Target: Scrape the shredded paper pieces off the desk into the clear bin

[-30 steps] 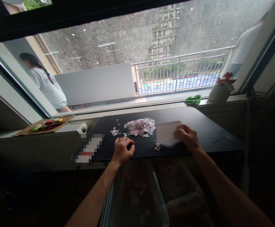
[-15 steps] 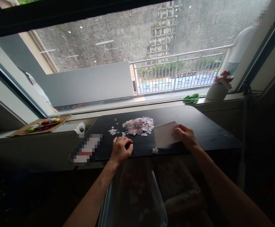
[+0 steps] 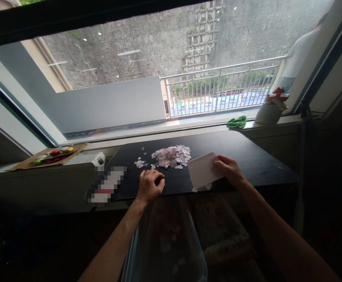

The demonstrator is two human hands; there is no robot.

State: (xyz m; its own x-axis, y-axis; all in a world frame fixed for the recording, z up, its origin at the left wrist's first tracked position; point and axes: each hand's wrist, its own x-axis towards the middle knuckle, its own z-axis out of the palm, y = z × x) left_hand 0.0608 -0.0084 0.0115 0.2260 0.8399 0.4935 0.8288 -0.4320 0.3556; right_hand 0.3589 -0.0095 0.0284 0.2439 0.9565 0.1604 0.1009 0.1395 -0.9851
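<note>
My right hand (image 3: 229, 169) pinches a thin white plastic scraper (image 3: 204, 170) with rounded corners. It is tilted over the front of the black table (image 3: 247, 160), with a few paper scraps (image 3: 208, 187) showing at its lower edge. Curled at the table's front edge is my left hand (image 3: 151, 185); its fingers are closed, and anything inside them is hidden. A heap of small pinkish-white paper pieces (image 3: 172, 156) lies beyond and between both hands. Left of the heap are some loose bits (image 3: 140, 163).
Below the table edge stands a clear plastic bin (image 3: 202, 250) with scraps inside. A green cloth (image 3: 237, 122) and a spray bottle (image 3: 271, 109) are on the sill. Left are a radiator (image 3: 90, 158), cardboard (image 3: 24, 162) and a blurred-out item (image 3: 108, 186). Outside, a person (image 3: 302, 55) stands by the railing.
My right hand has brought the scraper slightly left and down, over the scrap near the front edge. My left hand stays put. The person at the left outside is gone from view.
</note>
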